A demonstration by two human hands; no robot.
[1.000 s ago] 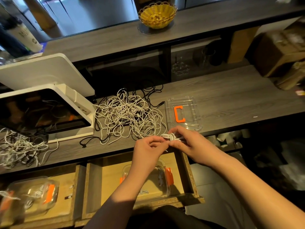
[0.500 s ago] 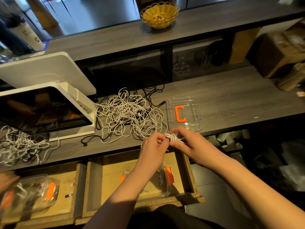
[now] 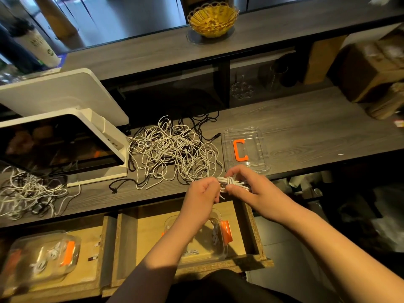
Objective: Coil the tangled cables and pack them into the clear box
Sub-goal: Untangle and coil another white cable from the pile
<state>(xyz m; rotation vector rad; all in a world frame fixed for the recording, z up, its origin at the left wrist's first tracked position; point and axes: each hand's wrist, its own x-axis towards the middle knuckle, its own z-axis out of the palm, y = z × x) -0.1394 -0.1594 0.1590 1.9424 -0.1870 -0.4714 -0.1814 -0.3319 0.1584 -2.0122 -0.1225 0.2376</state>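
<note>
A small white coiled cable bundle (image 3: 230, 183) hangs over the desk's front edge, held between both hands. My right hand (image 3: 251, 189) grips the bundle from the right. My left hand (image 3: 202, 196) pinches its loose end from the left. A large tangle of white and black cables (image 3: 172, 154) lies on the desk just behind the hands. A clear box (image 3: 220, 243) with orange latches sits in the open drawer below my left forearm, with a few coiled cables inside. Its clear lid (image 3: 260, 154) with an orange handle lies on the desk behind my right hand.
A white tablet stand (image 3: 65, 136) occupies the desk's left side, with a second cable tangle (image 3: 28, 193) in front of it. Another clear box (image 3: 41, 256) with coils sits in the left drawer. A yellow basket (image 3: 213, 19) stands on the upper shelf. Cardboard boxes (image 3: 371, 66) sit at the right.
Both hands stay at the desk's edge working the small white bundle; my left hand has closed in tighter against it. The bundle looks more tightly wrapped.
</note>
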